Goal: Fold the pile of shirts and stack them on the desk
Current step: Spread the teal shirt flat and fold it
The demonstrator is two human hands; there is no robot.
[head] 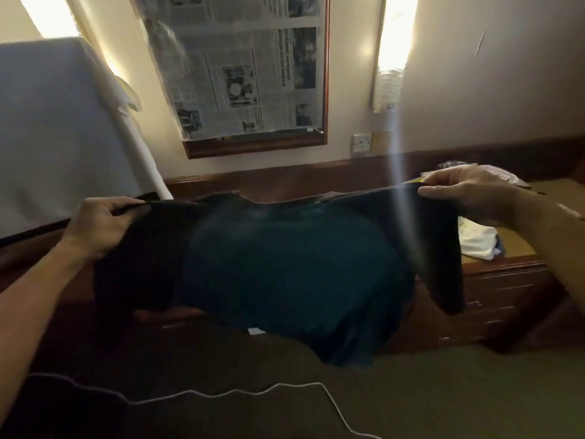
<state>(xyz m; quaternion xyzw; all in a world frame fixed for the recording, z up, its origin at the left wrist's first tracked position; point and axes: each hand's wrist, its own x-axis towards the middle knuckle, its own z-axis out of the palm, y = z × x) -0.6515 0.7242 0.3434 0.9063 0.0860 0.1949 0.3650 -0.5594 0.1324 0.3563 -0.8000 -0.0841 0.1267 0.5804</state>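
White cord (221, 394) snakes across the olive surface nearest the camera. Left hand (101, 226) and right hand (474, 198) each have fingers pinched tight on 1 shoulder of a dark teal shirt (285, 267), spread in the air before the desk (506, 267). Folded clothes (478, 242) lie near the desk's front edge, just beside the right hand.

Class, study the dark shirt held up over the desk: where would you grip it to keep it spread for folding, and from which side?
Grip the dark shirt at its two shoulder corners, from above and outward. The left hand and right hand pinch there, so the top edge is stretched wide, the body hangs flat and both sleeves droop clear.
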